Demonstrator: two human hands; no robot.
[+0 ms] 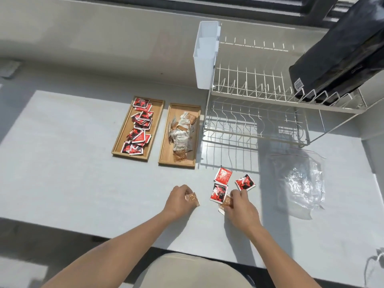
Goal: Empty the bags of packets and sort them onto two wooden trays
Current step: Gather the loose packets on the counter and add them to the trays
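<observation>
Two wooden trays lie side by side on the white counter. The left tray (121, 135) holds several red-and-black packets (139, 126). The right tray (164, 146) holds several pale and orange packets (181, 132). Three red-and-black packets (223, 175) lie loose on the counter in front of the trays, to the right. My left hand (180, 201) is closed on orange packets (192, 198). My right hand (239, 204) pinches another orange packet (227, 201) beside the loose red ones. An empty clear plastic bag (301, 183) lies flat to the right.
A white two-tier wire dish rack (259, 104) stands behind the loose packets, with a white plastic holder (205, 55) on its left end and a black bag (342, 59) resting on its top tier. The counter's front edge runs just below my forearms.
</observation>
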